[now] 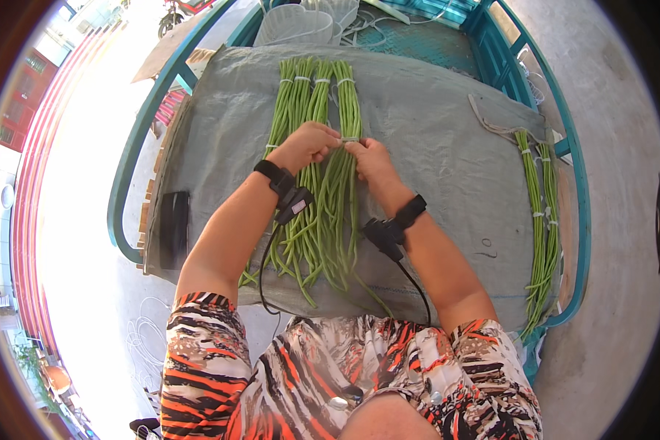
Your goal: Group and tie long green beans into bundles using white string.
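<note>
Green yardlong beans lie in long bundles on a grey woven sheet (434,148) before me. A white tie (350,139) crosses the rightmost bundle of the middle group (348,110), which has another white band near its top. At the left end of this tie, my left hand (309,144) pinches with thumb and forefinger. My right hand (375,160) has its thumb and fingertips on the tie's right side. Several banded bundles (294,113) lie side by side to the left, partly under my left hand and wrist. Below the tie, the loose bean ends (338,231) fan towards me.
More tied bean bundles (534,203) lie at the sheet's right edge. Teal metal rails (125,170) flank the cargo bed. A white plastic basket (294,25) and white strapping (371,27) are behind the sheet. A flat black object (174,228) lies at left. Cables hang from my wrist devices.
</note>
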`<state>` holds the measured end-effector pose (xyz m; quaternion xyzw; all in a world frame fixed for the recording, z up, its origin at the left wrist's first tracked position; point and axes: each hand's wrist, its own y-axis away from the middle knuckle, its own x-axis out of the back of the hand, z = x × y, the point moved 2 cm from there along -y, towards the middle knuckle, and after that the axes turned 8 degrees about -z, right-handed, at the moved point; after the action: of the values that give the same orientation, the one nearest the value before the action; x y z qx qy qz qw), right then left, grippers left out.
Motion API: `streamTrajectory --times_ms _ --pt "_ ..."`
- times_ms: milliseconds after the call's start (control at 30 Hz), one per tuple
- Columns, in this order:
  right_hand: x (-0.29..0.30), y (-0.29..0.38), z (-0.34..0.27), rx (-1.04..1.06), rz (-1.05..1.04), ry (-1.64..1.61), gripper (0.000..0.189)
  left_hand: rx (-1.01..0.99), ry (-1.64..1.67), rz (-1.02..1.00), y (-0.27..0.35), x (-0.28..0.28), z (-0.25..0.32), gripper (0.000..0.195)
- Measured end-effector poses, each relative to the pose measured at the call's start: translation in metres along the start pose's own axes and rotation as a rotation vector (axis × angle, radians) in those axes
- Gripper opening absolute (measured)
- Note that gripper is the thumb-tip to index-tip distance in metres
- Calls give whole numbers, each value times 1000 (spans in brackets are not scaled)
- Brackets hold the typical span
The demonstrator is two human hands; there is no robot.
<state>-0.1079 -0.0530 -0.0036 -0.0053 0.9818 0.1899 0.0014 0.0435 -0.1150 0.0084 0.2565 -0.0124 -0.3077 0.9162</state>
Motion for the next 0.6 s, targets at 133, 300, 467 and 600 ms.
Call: streamTrajectory --times_ms 133,300,467,600 --pt "5 4 0 -32 -94 -92 26 5 -29 15 4 -12 5 17" --pt "7 5 1 -39 -152 -149 22 -56 -92 35 -5 -14 2 16" --pt "7 4 3 -43 -185 -135 21 62 129 55 -12 -11 -1 19" --pt "5 4 4 -18 -202 -117 22 16 -58 138 -10 -17 1 25"
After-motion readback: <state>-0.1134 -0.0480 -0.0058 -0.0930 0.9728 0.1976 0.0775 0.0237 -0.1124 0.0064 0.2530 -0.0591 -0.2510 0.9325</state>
